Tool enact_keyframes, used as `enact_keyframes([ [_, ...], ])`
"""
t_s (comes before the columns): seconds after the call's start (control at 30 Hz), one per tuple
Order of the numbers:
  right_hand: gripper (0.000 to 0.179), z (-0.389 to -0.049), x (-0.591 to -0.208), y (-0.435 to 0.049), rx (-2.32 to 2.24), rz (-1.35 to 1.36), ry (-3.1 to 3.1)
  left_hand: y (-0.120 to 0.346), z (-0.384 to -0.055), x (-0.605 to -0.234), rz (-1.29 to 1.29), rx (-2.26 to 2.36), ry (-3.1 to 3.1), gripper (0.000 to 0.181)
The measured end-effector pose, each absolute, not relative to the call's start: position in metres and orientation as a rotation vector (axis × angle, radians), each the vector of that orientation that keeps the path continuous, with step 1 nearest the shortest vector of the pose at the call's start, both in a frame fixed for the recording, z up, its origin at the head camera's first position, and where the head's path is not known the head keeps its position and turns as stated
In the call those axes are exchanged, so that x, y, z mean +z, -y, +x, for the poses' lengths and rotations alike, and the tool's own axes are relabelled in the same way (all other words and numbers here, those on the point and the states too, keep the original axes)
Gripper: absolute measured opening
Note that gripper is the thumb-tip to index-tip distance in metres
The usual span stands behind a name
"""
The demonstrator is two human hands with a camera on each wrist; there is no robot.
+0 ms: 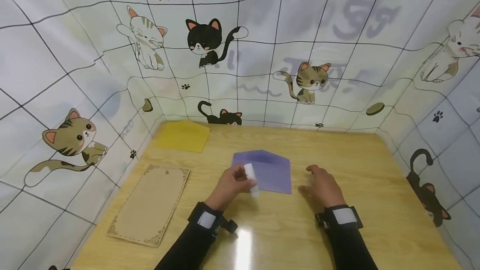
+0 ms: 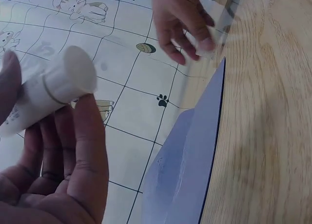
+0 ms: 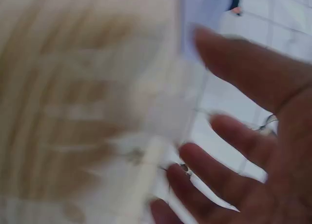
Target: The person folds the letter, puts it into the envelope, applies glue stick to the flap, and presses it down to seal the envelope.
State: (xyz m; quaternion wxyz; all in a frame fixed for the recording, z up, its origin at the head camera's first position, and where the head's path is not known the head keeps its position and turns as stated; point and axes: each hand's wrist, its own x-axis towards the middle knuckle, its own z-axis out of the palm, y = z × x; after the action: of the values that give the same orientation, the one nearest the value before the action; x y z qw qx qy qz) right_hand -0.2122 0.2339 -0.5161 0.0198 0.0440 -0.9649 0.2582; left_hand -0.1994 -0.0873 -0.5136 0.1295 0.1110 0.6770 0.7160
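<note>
My left hand (image 1: 231, 186) holds a white glue stick (image 1: 251, 180) between thumb and fingers, tilted over the lower left part of a purple envelope (image 1: 275, 178). Up close in the left wrist view, the glue stick (image 2: 63, 80) is a smooth cylinder with a seam near its flat end. The purple envelope (image 2: 195, 151) lies on the table with its pointed flap toward the back wall. To the right of the envelope, my right hand (image 1: 323, 186) hovers with fingers apart. The right wrist view is blurred, but the right hand's fingers (image 3: 229, 170) look spread and loosely bent.
A yellow envelope (image 1: 182, 136) lies at the table's back left corner. Nearer on the left is a tan sheet with a decorated border (image 1: 150, 205). Cat-printed sheeting (image 1: 258, 61) walls the wooden table (image 1: 375, 224) at the back and both sides.
</note>
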Motion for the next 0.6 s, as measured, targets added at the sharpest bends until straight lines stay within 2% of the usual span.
enact_keyframes([
  [0.07, 0.059, -0.206, -0.506, -0.222, 0.777, 0.171, 2.918, 0.087, -0.199, -0.512, 0.285, 2.103, -1.946, 0.039],
  [0.13, 0.053, -0.195, -0.494, -0.204, 0.776, 0.255, 2.822, 0.085, -0.199, -0.510, 0.262, 2.132, -1.923, 0.042],
  [0.27, 0.055, -0.168, -0.479, -0.160, 0.722, 0.541, 2.697, 0.079, -0.196, -0.505, 0.220, 2.181, -1.907, 0.043],
  [0.4, 0.063, -0.152, -0.484, -0.128, 0.491, 0.705, 2.539, 0.074, -0.191, -0.505, 0.182, 2.170, -1.927, 0.043],
  [0.6, 0.050, -0.153, -0.495, -0.113, 0.397, 0.720, 2.390, 0.073, -0.189, -0.505, 0.192, 2.172, -1.943, 0.040],
])
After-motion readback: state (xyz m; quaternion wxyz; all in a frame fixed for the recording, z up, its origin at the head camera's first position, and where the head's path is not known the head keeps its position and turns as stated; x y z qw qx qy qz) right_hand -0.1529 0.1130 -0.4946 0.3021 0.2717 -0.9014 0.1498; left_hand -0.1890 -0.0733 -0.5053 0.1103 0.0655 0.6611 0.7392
